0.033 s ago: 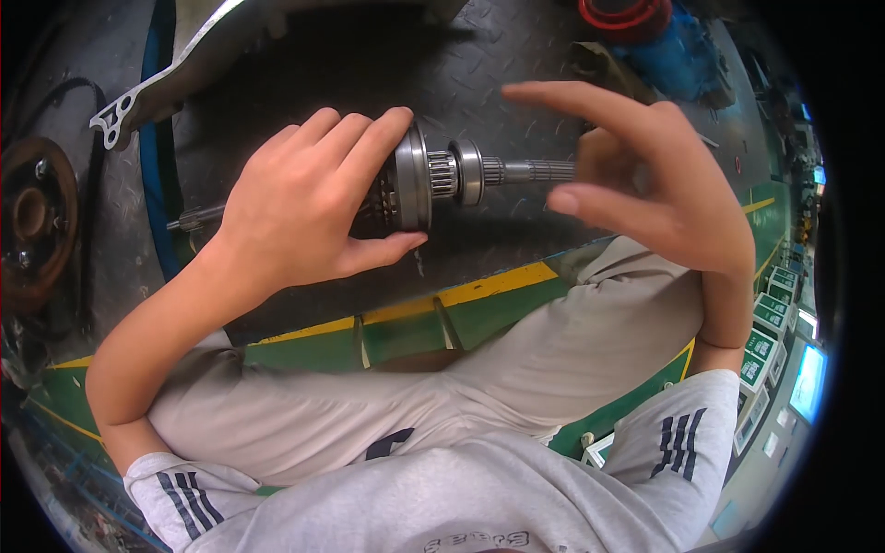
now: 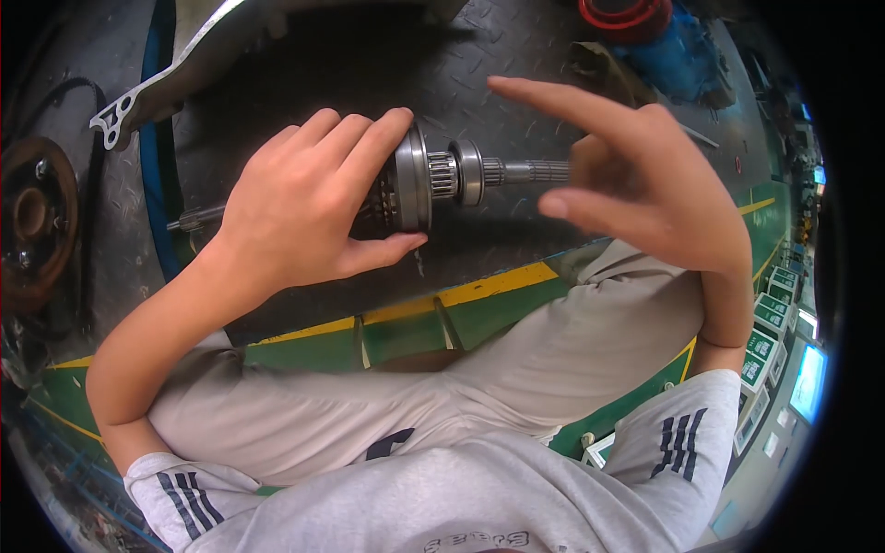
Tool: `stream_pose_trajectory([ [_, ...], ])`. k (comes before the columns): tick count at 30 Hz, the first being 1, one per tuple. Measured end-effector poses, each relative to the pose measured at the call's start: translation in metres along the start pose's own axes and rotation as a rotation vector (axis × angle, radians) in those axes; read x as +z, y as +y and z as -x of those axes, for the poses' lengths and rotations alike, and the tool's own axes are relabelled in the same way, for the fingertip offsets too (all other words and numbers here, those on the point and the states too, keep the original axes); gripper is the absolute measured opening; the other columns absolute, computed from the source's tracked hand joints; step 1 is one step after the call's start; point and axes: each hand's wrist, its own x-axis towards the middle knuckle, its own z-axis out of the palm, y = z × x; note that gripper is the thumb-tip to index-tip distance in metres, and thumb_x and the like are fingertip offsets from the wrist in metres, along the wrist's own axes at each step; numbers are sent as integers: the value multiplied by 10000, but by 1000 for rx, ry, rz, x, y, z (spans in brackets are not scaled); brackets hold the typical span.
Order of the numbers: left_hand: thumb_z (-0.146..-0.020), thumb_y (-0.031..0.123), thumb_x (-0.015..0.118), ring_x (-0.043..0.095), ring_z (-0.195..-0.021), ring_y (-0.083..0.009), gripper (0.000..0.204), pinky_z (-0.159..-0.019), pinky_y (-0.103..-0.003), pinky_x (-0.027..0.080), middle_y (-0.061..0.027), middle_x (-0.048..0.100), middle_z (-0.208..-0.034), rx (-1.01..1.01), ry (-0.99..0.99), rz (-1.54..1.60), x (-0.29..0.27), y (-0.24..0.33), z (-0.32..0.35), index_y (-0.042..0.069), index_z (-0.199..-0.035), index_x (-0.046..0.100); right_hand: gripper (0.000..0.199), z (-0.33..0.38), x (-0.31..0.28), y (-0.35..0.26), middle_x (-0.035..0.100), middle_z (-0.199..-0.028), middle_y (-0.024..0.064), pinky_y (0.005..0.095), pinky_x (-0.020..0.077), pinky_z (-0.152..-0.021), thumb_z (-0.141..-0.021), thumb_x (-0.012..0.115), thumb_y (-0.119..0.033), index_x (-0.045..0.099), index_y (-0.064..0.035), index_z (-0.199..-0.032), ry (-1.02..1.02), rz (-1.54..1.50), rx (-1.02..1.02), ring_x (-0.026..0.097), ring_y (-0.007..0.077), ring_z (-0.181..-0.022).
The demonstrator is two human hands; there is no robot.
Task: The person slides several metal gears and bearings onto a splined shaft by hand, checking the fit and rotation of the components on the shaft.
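Toward front edge, table [image 2: 516,230]: shaft [image 2: 539,171], likely heavy, rigid, slick; left hand [image 2: 300,198] gripping drum [image 2: 415,187], soundest hold; right hand [image 2: 673,189] spread.

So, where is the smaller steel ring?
Head view, upper middle: the smaller steel ring sits around the shaft, between the left hand and right hand.

Dark bench [image 2: 525,46], surface raised in tread pattern, dull sheen of light across plate. Blue strip [image 2: 161,221] along left part. Yellow stripe [image 2: 502,283] beside near edge; green floor [image 2: 406,339] below, two slim metal bars [image 2: 446,323] standing out against it. Second yellow line [image 2: 758,205] on floor at right. Far right, curved by lens: row of green-and-white boxes [image 2: 761,346], glowing blue-white screen [image 2: 807,382], smaller bright screens higher up. Lower left background dim, details unclear.
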Motion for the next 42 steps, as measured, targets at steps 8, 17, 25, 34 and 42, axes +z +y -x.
stream_pose_trajectory([
  [8,-704,389,952,675,-951,-351,965,-843,-423,585,-163,709,-1172,15,15,-3,2,1,0,-4,-1506,587,820,-9,19,3,716,-707,77,327,520,-600,-934,808,-81,512,-175,-1693,-189,63,138,682,214,-592],
  [17,-700,385,955,684,-963,-346,969,-857,-428,592,-162,715,-1185,1,-7,-19,-1,1,1,0,-1511,589,162,3,26,-2,707,-783,93,376,538,-611,-896,873,-152,772,-79,-998,-163,60,-168,696,298,-676],
  [25,-704,383,954,689,-971,-351,966,-860,-428,596,-168,716,-1187,24,2,-14,2,0,1,-3,-1511,589,648,-29,66,31,707,-1253,185,487,547,-1031,-866,902,-202,625,-11,-1420,211,218,-258,656,389,-1192],
  [34,-693,378,963,692,-986,-360,974,-870,-430,597,-176,718,-1191,16,-6,-10,0,0,0,1,-1510,591,598,-24,63,42,729,-1232,222,496,559,-1024,-861,901,-184,657,11,-1372,96,148,-151,689,431,-1178],
  [42,-690,367,964,690,-984,-361,971,-869,-434,597,-176,718,-1198,9,-11,-6,1,0,1,-7,-1504,589,594,-25,64,43,738,-1261,222,497,563,-1034,-853,908,-168,673,19,-1365,96,87,-150,698,432,-1195],
])
